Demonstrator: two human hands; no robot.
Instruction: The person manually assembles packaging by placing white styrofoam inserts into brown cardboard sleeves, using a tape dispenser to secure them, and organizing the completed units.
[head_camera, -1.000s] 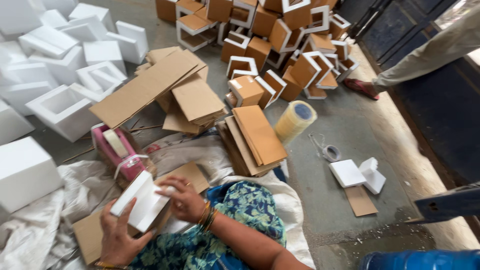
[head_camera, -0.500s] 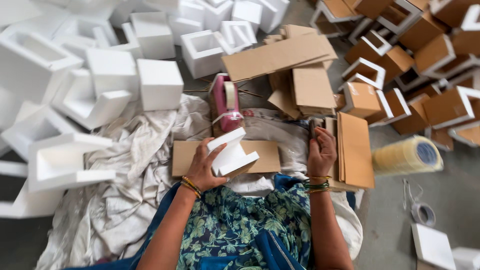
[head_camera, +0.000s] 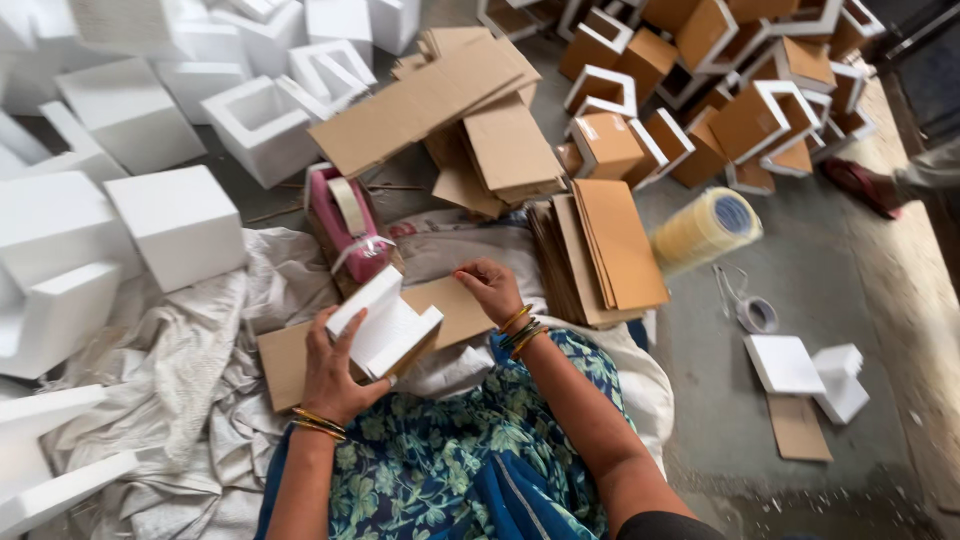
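Left hand grips a white foam corner over a cardboard sheet; right hand presses the sheet's far edge near a pink tape dispenser.

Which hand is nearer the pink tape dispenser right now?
Left. The left hand holds the white foam piece just below the pink tape dispenser; the right hand rests on cardboard, slightly farther right.

Two hands are in view: the left hand and the right hand. One white foam corner piece sits under the left fingers. One cardboard sheet lies beneath both. One pink tape dispenser stands just beyond the fingertips. One big tape roll (yellowish) lies well off past the right hand. One stack of cardboard sits beside the right fingers.
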